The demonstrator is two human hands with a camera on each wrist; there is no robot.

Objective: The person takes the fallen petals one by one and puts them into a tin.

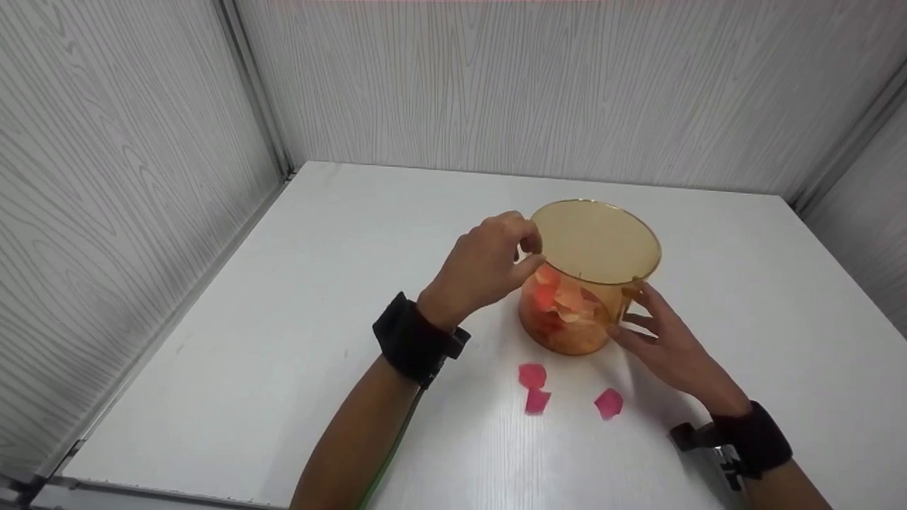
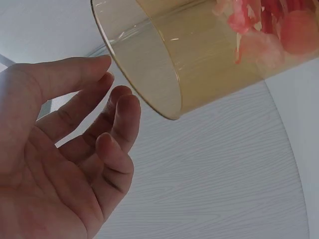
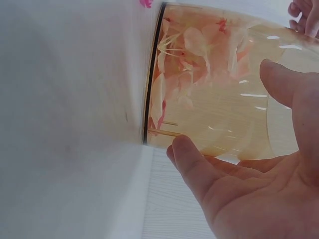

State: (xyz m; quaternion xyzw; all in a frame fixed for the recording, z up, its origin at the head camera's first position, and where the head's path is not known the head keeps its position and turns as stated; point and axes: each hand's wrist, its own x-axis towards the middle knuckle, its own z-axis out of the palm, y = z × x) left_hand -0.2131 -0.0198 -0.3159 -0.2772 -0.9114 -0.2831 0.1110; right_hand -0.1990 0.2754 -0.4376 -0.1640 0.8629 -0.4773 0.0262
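Observation:
A see-through amber round container (image 1: 599, 244) stands upright on the white table, with pink, red and peach artificial flower petals (image 1: 563, 297) inside its lower part. My right hand (image 1: 669, 347) holds its right side; in the right wrist view the thumb and fingers (image 3: 187, 154) spread around the wall. At the left of the top rim is my left hand (image 1: 489, 258), its fingers bent. The left wrist view shows the left fingertips (image 2: 127, 99) right by the rim (image 2: 132, 84), with nothing between fingers and thumb.
Several loose pink petals (image 1: 531, 375) lie on the table (image 1: 283, 319) in front of the container, including one petal (image 1: 609, 404) nearer the right hand. Pale wood-grain panels (image 1: 460, 85) close off the back and both sides. Black bands (image 1: 414, 340) wrap both wrists.

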